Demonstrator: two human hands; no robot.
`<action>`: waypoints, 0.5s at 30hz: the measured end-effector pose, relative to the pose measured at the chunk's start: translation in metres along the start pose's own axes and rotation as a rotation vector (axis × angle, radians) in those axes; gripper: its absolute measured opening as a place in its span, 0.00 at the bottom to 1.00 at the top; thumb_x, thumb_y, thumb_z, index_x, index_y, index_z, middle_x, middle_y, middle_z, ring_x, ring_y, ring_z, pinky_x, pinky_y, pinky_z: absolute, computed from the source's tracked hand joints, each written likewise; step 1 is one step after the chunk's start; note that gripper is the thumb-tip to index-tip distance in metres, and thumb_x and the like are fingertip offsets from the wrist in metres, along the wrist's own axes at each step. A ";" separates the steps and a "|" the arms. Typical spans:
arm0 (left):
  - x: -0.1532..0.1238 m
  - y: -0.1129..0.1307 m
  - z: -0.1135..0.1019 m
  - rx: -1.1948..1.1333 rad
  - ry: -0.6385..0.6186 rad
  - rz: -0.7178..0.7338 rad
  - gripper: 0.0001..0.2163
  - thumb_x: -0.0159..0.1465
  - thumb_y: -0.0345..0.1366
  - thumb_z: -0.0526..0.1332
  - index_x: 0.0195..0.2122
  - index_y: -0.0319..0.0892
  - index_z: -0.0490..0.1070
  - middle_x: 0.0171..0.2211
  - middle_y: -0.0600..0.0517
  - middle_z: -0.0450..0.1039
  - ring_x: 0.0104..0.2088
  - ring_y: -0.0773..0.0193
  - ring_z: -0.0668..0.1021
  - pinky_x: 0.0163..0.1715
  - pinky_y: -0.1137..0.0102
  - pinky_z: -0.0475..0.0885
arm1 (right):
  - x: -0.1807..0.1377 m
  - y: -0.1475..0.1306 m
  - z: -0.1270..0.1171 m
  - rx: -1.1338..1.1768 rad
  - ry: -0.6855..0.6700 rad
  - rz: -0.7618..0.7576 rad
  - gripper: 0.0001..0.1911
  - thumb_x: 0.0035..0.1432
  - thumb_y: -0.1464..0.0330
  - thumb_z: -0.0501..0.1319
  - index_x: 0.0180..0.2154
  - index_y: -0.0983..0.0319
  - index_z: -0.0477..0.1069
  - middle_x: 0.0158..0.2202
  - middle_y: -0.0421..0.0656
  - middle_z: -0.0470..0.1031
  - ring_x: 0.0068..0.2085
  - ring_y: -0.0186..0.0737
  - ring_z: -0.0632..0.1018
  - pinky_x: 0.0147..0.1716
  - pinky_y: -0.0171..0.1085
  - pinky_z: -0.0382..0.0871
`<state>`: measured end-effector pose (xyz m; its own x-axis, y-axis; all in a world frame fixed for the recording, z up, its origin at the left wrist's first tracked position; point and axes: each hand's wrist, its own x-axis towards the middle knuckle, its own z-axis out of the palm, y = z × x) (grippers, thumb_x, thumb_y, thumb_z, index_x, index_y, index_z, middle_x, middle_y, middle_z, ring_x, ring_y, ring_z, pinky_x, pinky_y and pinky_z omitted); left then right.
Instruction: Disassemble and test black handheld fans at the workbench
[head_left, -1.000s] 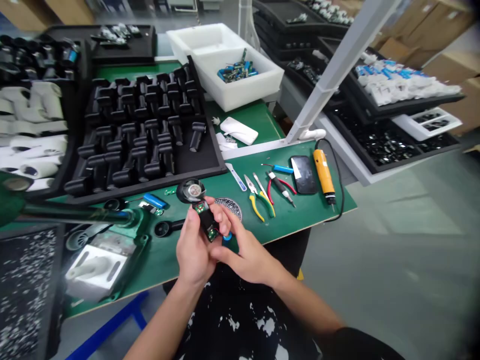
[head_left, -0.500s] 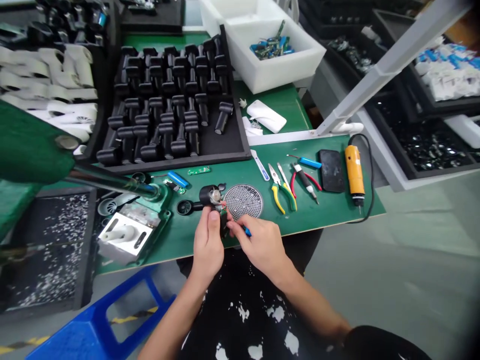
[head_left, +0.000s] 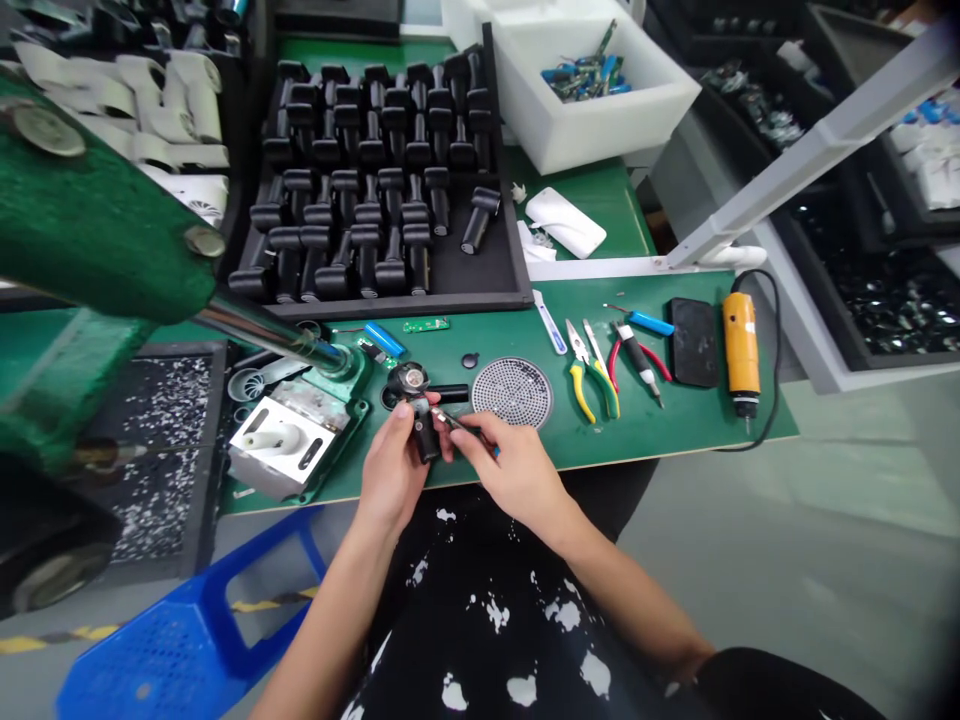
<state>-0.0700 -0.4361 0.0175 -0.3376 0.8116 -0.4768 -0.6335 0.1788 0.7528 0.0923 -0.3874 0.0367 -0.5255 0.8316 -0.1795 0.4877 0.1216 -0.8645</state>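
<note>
Mid-frame, the left hand (head_left: 393, 465) clasps a black housing (head_left: 427, 438), probably light, stiff, best held by its sides; the right hand (head_left: 517, 470) pinches a slim part (head_left: 454, 423).

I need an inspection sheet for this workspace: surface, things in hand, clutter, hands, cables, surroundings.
Surface: flat green worktop, tools and loose parts spread along it.
Things in hand: black plastic housing with a round head; thin dark piece, too small to identify.
Clutter: metal pliers with yellow and green handles, round grey perforated disc, blue cylindrical cell.
Hands: left hand grips the housing; right hand pinches the thin piece beside it, contact unclear.
Cables: thin black cord curves around the yellow cylindrical power tool.
Surroundings: black tray of black plastic parts, white box of blue and green parts, blue plastic stool.
</note>
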 end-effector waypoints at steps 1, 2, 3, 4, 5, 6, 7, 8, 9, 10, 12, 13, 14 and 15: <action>0.003 0.000 0.000 -0.003 -0.021 -0.001 0.18 0.69 0.48 0.66 0.50 0.37 0.80 0.32 0.48 0.75 0.30 0.62 0.78 0.27 0.70 0.75 | 0.000 0.001 0.001 0.013 0.010 -0.005 0.15 0.75 0.55 0.55 0.44 0.55 0.76 0.29 0.37 0.76 0.28 0.35 0.74 0.32 0.37 0.63; 0.006 0.001 0.001 -0.011 -0.040 -0.003 0.18 0.69 0.47 0.66 0.50 0.36 0.79 0.31 0.49 0.74 0.29 0.63 0.77 0.27 0.70 0.75 | 0.000 0.002 0.001 0.021 0.017 -0.005 0.17 0.77 0.57 0.52 0.41 0.56 0.75 0.28 0.37 0.75 0.28 0.35 0.73 0.32 0.37 0.63; 0.009 0.001 0.002 -0.021 -0.056 -0.008 0.18 0.70 0.46 0.65 0.51 0.36 0.79 0.31 0.49 0.74 0.29 0.63 0.77 0.26 0.70 0.74 | 0.000 0.004 0.001 0.023 0.020 0.000 0.18 0.77 0.57 0.50 0.39 0.57 0.74 0.27 0.37 0.74 0.27 0.35 0.73 0.32 0.37 0.62; 0.013 0.002 0.003 -0.030 -0.068 -0.016 0.18 0.70 0.45 0.64 0.51 0.35 0.79 0.30 0.50 0.73 0.28 0.64 0.76 0.25 0.70 0.74 | 0.001 0.005 0.001 0.020 0.021 0.010 0.19 0.78 0.57 0.49 0.39 0.57 0.72 0.27 0.37 0.74 0.27 0.36 0.73 0.32 0.37 0.62; 0.018 0.003 0.006 -0.035 -0.081 -0.026 0.17 0.71 0.45 0.63 0.51 0.35 0.79 0.30 0.50 0.72 0.27 0.64 0.76 0.25 0.70 0.73 | 0.001 0.006 0.001 0.008 0.025 0.019 0.18 0.78 0.57 0.49 0.39 0.57 0.71 0.27 0.37 0.74 0.28 0.36 0.74 0.32 0.37 0.62; 0.023 0.004 0.008 -0.034 -0.094 -0.033 0.17 0.71 0.44 0.63 0.51 0.35 0.79 0.30 0.50 0.72 0.27 0.64 0.75 0.25 0.70 0.73 | 0.002 0.008 0.002 -0.016 0.033 0.024 0.17 0.78 0.57 0.49 0.39 0.57 0.70 0.28 0.38 0.75 0.28 0.37 0.75 0.32 0.38 0.63; 0.028 0.005 0.010 -0.030 -0.109 -0.035 0.17 0.72 0.44 0.62 0.51 0.34 0.79 0.30 0.50 0.71 0.27 0.64 0.75 0.26 0.70 0.73 | 0.003 0.009 0.003 -0.053 0.049 0.022 0.16 0.78 0.58 0.49 0.40 0.57 0.69 0.29 0.38 0.75 0.29 0.38 0.76 0.33 0.38 0.62; 0.033 0.007 0.013 -0.026 -0.128 -0.032 0.17 0.72 0.43 0.61 0.52 0.34 0.78 0.30 0.50 0.71 0.26 0.65 0.74 0.26 0.70 0.72 | 0.006 0.011 0.004 -0.099 0.073 0.017 0.16 0.77 0.58 0.49 0.40 0.57 0.69 0.30 0.39 0.76 0.30 0.39 0.76 0.33 0.38 0.62; 0.038 0.008 0.016 -0.022 -0.154 -0.030 0.17 0.72 0.43 0.61 0.52 0.34 0.78 0.29 0.51 0.70 0.26 0.66 0.73 0.26 0.71 0.72 | 0.008 0.012 0.005 -0.146 0.104 0.005 0.15 0.77 0.58 0.50 0.40 0.57 0.69 0.31 0.39 0.76 0.31 0.40 0.77 0.33 0.38 0.61; 0.043 0.010 0.019 -0.018 -0.183 -0.031 0.17 0.72 0.43 0.60 0.51 0.34 0.78 0.29 0.52 0.68 0.25 0.67 0.71 0.25 0.72 0.70 | 0.011 0.014 0.004 -0.178 0.135 -0.010 0.15 0.77 0.59 0.50 0.39 0.57 0.69 0.32 0.40 0.76 0.33 0.40 0.77 0.33 0.38 0.61; 0.049 0.013 0.024 -0.004 -0.237 -0.039 0.18 0.71 0.44 0.58 0.50 0.33 0.77 0.27 0.55 0.62 0.23 0.70 0.66 0.22 0.74 0.66 | 0.017 0.017 0.002 -0.169 0.174 -0.044 0.15 0.77 0.59 0.51 0.39 0.57 0.70 0.34 0.40 0.77 0.35 0.41 0.77 0.35 0.38 0.62; 0.050 0.014 0.026 0.015 -0.255 -0.041 0.18 0.70 0.44 0.57 0.49 0.34 0.76 0.27 0.56 0.60 0.22 0.71 0.63 0.20 0.74 0.63 | 0.019 0.019 0.000 -0.129 0.180 -0.057 0.15 0.77 0.60 0.51 0.39 0.57 0.70 0.35 0.40 0.77 0.36 0.41 0.77 0.36 0.38 0.63; 0.050 0.014 0.028 0.044 -0.265 -0.040 0.18 0.68 0.44 0.56 0.48 0.34 0.76 0.26 0.57 0.58 0.21 0.71 0.61 0.19 0.75 0.60 | 0.020 0.021 -0.003 -0.074 0.177 -0.066 0.15 0.77 0.60 0.51 0.39 0.57 0.71 0.35 0.40 0.77 0.37 0.40 0.77 0.37 0.38 0.65; 0.049 0.014 0.029 0.081 -0.266 -0.035 0.18 0.66 0.44 0.56 0.47 0.36 0.75 0.26 0.57 0.57 0.21 0.71 0.60 0.18 0.75 0.57 | 0.020 0.022 -0.005 -0.010 0.170 -0.069 0.15 0.77 0.60 0.51 0.39 0.57 0.72 0.35 0.40 0.78 0.37 0.39 0.78 0.38 0.38 0.66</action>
<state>-0.0755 -0.3776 0.0178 -0.1146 0.9199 -0.3751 -0.5801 0.2445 0.7770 0.0964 -0.3652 0.0162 -0.4331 0.9006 -0.0370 0.4621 0.1866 -0.8670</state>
